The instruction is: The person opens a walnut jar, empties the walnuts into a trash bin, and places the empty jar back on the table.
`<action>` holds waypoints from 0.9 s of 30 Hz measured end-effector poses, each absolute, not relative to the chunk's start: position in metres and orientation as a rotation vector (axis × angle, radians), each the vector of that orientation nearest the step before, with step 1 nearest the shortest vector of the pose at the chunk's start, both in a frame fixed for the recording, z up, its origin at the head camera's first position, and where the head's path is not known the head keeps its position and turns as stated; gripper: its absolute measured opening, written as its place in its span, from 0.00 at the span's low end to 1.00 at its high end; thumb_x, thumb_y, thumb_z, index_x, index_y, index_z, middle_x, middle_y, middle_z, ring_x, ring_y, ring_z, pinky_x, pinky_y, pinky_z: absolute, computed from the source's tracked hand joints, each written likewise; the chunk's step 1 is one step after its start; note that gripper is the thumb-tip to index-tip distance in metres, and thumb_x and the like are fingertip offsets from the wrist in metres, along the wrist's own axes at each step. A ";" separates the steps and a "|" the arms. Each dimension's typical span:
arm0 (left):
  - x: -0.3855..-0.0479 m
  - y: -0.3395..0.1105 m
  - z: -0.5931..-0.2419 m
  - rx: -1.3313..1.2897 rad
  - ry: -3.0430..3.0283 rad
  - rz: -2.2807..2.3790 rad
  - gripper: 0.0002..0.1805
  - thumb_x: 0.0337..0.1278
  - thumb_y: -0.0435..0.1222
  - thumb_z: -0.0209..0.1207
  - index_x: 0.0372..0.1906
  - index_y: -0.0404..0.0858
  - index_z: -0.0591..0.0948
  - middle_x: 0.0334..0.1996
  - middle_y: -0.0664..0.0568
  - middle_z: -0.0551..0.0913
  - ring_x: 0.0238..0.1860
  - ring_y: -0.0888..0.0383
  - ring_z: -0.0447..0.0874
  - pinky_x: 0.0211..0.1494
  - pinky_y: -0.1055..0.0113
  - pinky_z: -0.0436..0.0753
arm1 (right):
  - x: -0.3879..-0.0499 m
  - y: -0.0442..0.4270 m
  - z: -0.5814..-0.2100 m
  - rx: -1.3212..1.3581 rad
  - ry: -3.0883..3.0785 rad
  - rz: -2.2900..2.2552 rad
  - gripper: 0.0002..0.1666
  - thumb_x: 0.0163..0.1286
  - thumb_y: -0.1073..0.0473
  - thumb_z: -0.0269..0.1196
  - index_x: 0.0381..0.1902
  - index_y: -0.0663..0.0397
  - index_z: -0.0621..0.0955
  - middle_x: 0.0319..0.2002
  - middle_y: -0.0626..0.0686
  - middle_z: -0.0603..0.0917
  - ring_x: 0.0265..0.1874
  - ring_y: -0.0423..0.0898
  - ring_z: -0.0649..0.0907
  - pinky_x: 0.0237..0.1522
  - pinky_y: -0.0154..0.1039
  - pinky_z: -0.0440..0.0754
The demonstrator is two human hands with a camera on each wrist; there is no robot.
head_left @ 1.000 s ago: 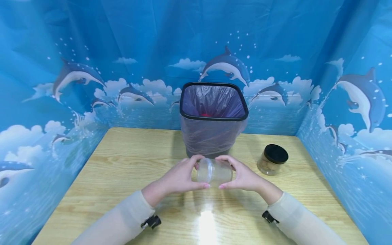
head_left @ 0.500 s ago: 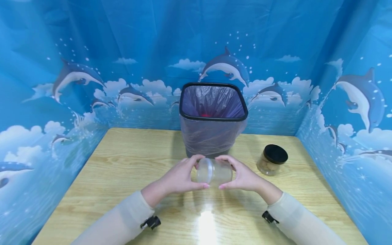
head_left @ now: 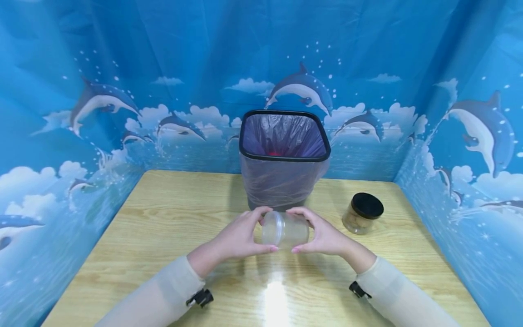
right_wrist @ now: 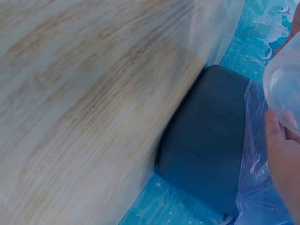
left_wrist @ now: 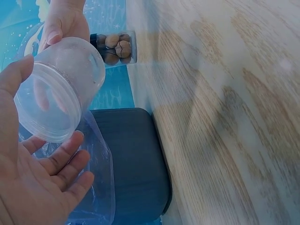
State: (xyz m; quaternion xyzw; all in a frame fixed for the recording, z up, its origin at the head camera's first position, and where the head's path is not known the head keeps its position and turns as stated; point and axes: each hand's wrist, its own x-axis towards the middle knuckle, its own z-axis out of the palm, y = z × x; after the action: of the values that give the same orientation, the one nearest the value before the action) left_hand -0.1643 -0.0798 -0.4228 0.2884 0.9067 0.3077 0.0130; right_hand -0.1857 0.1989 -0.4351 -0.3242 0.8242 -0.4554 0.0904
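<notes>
A clear plastic jar point(head_left: 288, 230) lies sideways in the air above the table, between my two hands. My left hand point(head_left: 240, 234) holds its rimmed end, thumb on the near side and fingers on the far side. Around the other end, my right hand point(head_left: 327, 235) grips with thumb and fingers. In the left wrist view the jar point(left_wrist: 82, 70) looks see-through, with a ringed rim towards my left palm; I cannot tell whether a clear lid covers that end. The right wrist view shows only part of the jar point(right_wrist: 286, 89) at its right edge.
Just behind the hands stands a dark bin point(head_left: 283, 181) with a translucent purple bag and something red inside. To the right is a black-lidded jar point(head_left: 361, 212) of round brown items. A wooden table point(head_left: 171, 209) and dolphin-print curtain point(head_left: 196, 68) surround these.
Almost nothing differs; both hands and the clear jar have shifted very slightly to the left, with the same hold.
</notes>
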 end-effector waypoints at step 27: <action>-0.161 -0.093 -0.432 0.889 2.889 0.949 0.54 0.45 0.63 0.70 0.75 0.46 0.63 0.59 0.51 0.77 0.58 0.52 0.77 0.59 0.52 0.78 | -0.186 0.201 -0.436 -1.055 2.394 -1.384 0.50 0.53 0.53 0.80 0.70 0.56 0.68 0.67 0.55 0.73 0.64 0.58 0.75 0.67 0.58 0.68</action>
State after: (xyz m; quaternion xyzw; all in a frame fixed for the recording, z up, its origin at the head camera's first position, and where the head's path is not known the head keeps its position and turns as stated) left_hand -0.1609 -0.0925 -0.4318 0.2806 0.9118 0.2995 -0.0135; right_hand -0.1864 0.2006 -0.4359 -0.3551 0.8055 -0.4657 0.0906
